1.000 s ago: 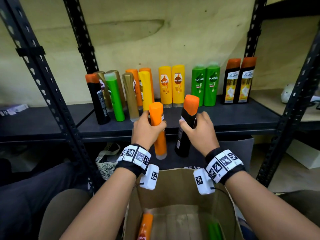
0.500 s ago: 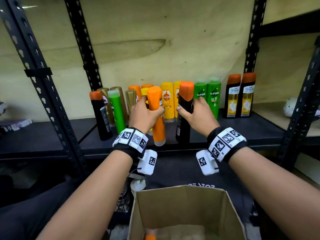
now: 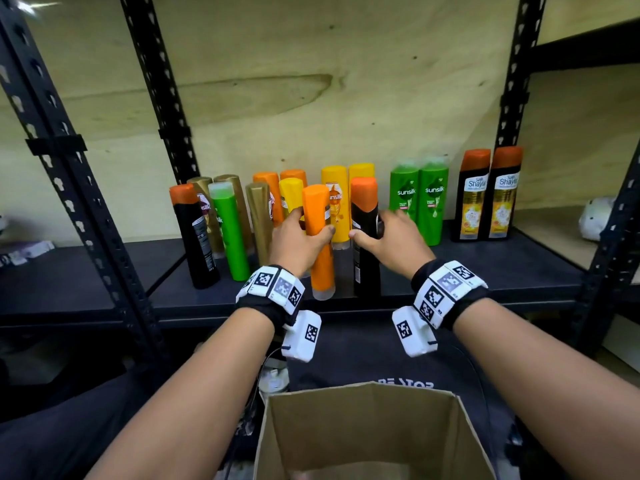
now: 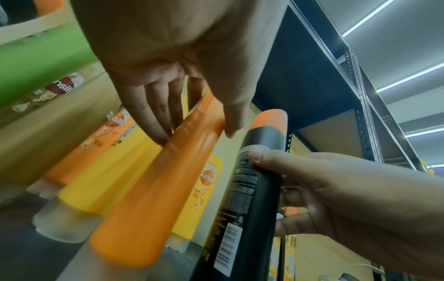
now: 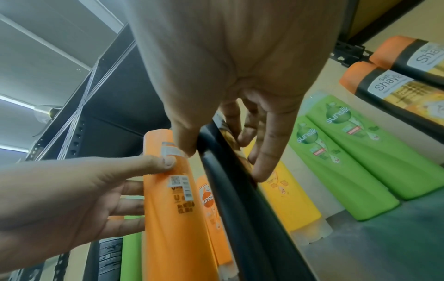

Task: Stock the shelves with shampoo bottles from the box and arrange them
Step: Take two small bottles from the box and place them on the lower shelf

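Note:
My left hand [image 3: 300, 237] grips an orange shampoo bottle [image 3: 320, 244] that stands cap-down on the front of the black shelf [image 3: 485, 271]. The same orange bottle [image 4: 153, 190] leans between my thumb and fingers [image 4: 156, 117] in the left wrist view. My right hand [image 3: 388, 237] holds a black bottle with an orange top [image 3: 364, 237] just to its right, also on the shelf. The right wrist view has that black bottle [image 5: 240, 199] between my thumb and fingers [image 5: 266, 152]. Behind them stand yellow [image 3: 334, 202], green [image 3: 419, 199], gold and black bottles. The cardboard box [image 3: 363, 431] sits below.
Two black and gold Shayla bottles [image 3: 488, 195] stand at the right end of the row. A black bottle [image 3: 194, 233] and a green one [image 3: 228, 230] stand at the left. Black perforated uprights [image 3: 86, 216] frame the shelf on both sides.
Both hands have carried their bottles up and forward from above the box to the front of the shelf. The box has dropped lower in the head view.

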